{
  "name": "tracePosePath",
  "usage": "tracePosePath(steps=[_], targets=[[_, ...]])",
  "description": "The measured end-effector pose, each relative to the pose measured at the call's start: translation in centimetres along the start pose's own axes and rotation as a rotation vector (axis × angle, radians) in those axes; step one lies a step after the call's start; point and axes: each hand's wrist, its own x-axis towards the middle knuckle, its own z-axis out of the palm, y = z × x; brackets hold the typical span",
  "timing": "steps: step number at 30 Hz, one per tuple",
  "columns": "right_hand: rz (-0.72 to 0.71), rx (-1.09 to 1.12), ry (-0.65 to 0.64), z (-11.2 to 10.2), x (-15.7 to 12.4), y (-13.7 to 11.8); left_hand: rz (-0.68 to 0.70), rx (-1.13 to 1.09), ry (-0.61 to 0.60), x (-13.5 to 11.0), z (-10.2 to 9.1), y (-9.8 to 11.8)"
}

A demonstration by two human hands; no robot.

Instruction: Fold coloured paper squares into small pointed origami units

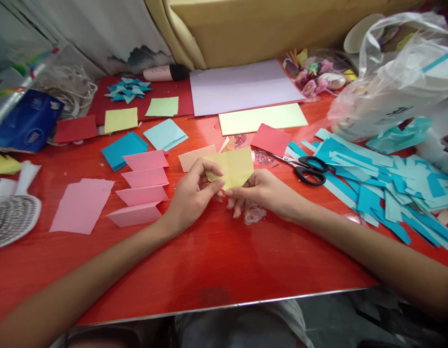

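A creased piece of yellow paper (pixel 234 166) is held up above the red table, with its lower corners folded. My left hand (pixel 195 188) pinches its left side between thumb and fingers. At its lower right, my right hand (pixel 258 191) grips the same paper, thumb in front and the other fingers below. Just behind the yellow paper lie a folded peach paper (pixel 196 157) and a red paper square (pixel 270 139). Left of my left hand, several folded pink papers (pixel 144 179) stand in a column. Flat pink sheets (pixel 82 205) lie farther left.
Black-handled scissors (pixel 310 169) and a heap of blue paper strips (pixel 383 179) lie to the right, before a plastic bag (pixel 397 77). Blue paper squares (pixel 125 150), a lilac sheet (pixel 241 87) and blue folded stars (pixel 127 90) sit farther back. A hairbrush (pixel 17 212) rests at left.
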Motion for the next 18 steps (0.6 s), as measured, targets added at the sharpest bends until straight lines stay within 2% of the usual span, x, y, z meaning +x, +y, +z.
tracePosePath(steps=[6, 18], targets=[[-0.024, 0.011, -0.012, -0.2, 0.2, 0.3, -0.007, -0.027, -0.015, 0.1, -0.1, -0.2], [-0.161, -0.005, 0.014, -0.5, 0.5, 1.2, -0.013, -0.042, 0.053, 0.2, -0.2, -0.2]])
